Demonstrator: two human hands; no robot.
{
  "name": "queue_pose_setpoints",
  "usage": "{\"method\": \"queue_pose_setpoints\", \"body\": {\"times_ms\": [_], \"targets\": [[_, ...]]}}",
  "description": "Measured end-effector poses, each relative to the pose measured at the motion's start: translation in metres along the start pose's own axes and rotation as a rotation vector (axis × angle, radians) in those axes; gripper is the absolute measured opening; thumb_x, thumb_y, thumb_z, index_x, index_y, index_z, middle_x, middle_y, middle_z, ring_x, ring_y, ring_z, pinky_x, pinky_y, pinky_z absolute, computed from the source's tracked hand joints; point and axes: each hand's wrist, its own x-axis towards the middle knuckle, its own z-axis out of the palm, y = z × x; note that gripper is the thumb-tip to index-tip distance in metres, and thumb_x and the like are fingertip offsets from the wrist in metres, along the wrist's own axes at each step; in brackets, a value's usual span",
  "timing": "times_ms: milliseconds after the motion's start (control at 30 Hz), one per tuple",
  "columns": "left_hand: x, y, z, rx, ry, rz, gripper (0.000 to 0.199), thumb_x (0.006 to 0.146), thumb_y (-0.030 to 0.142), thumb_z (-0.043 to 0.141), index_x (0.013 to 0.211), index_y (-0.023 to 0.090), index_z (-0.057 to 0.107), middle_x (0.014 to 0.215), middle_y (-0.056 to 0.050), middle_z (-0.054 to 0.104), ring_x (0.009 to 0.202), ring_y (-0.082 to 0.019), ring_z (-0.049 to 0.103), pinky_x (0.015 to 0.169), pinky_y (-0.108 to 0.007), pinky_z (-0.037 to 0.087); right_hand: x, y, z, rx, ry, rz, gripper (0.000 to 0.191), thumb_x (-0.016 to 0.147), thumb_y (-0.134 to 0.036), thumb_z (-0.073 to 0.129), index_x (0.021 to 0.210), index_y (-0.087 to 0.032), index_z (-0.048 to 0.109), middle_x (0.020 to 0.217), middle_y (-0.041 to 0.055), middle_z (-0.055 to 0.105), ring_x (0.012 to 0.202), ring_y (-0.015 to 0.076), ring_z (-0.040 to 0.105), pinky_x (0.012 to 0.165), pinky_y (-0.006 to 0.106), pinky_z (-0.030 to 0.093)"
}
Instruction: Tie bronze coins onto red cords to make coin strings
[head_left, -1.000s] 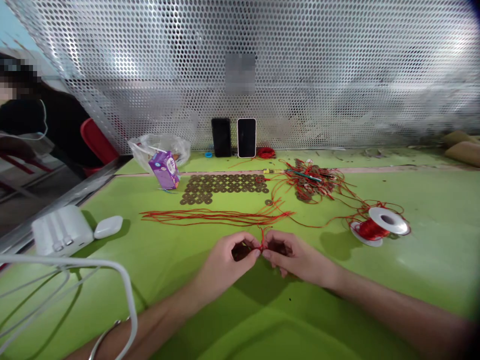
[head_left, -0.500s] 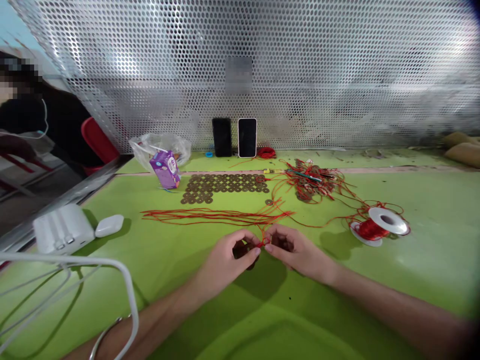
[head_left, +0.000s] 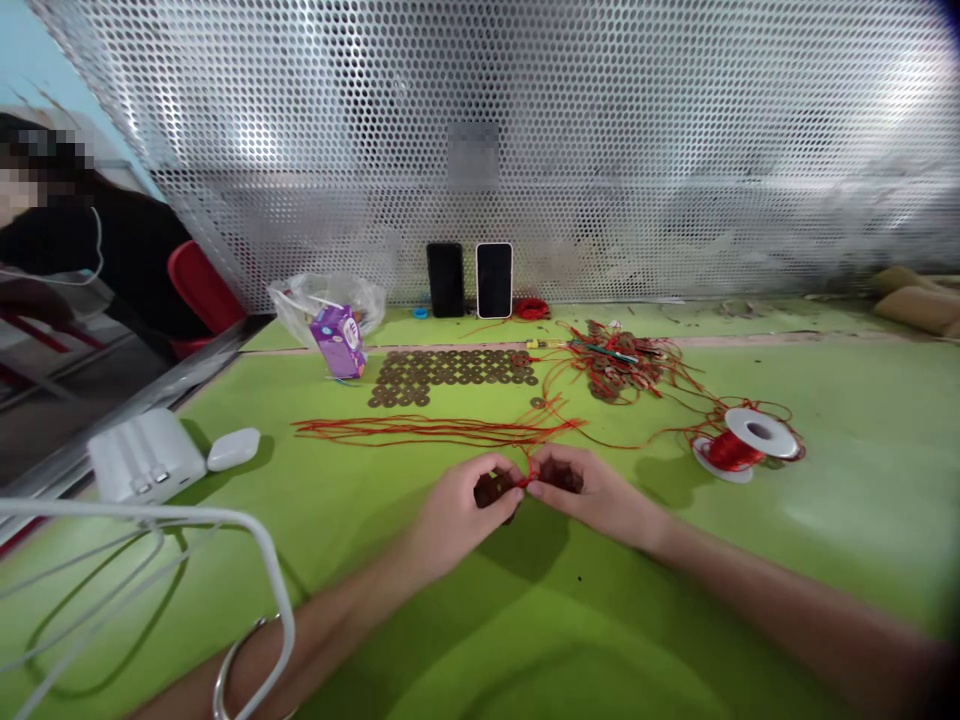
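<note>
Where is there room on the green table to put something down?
There's bare green table right of the thread spool, and between the white case and the left hand. It's crowded further back, where the coin rows, red cords and tangled coin pile sit close together, and at front left around the white cables.

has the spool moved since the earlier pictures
No. The spool keeps its place on the green table, right of the coin pile; its slight shift in the picture comes from the camera.
</note>
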Motion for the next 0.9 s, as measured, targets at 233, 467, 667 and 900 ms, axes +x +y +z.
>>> {"method": "queue_pose_setpoints", "body": {"times_ms": [233,467,667,900], "targets": [[0.003,-0.004,-0.004,-0.020,0.095,0.024,0.018,0.080,0.025,0.058,0.097,0.019,0.057,0.092,-0.002,0.067,0.087,-0.018,0.062,0.081,-0.031,0.047,0.004,-0.001,-0.005,-0.090,0.091,-0.033,0.019,0.083,-0.036,0.056,0.082,-0.018,0.053,0.071,-0.0015,0.053,0.061,0.0114,0.047,0.057,0.024,0.038],[0.009,-0.006,-0.011,0.033,0.139,0.066,0.012,0.080,0.025,0.059,0.089,0.018,0.062,0.093,-0.005,0.069,0.089,-0.020,0.063,0.085,-0.034,0.048,0.012,0.002,-0.002,-0.045,0.114,-0.008,0.022,0.083,-0.036,0.059,0.092,-0.016,0.060,0.081,0.0020,0.063,0.055,0.0090,0.052,0.053,0.023,0.041],[0.014,-0.009,-0.012,0.032,0.138,0.099,0.009,0.078,0.024,0.061,0.085,0.018,0.064,0.090,-0.005,0.071,0.086,-0.020,0.065,0.083,-0.034,0.049,0.016,0.007,-0.002,-0.042,0.218,-0.081,0.026,0.080,-0.041,0.061,0.088,-0.017,0.066,0.086,0.0048,0.067,0.070,0.0145,0.060,0.062,0.027,0.048],[0.014,-0.011,-0.012,0.012,0.142,0.078,0.009,0.078,0.023,0.060,0.085,0.018,0.062,0.089,-0.005,0.070,0.084,-0.020,0.065,0.083,-0.035,0.049,0.015,0.007,0.001,-0.040,0.248,-0.074,0.022,0.079,-0.037,0.061,0.084,-0.016,0.067,0.086,0.0057,0.069,0.078,0.0172,0.062,0.069,0.029,0.050]]}}
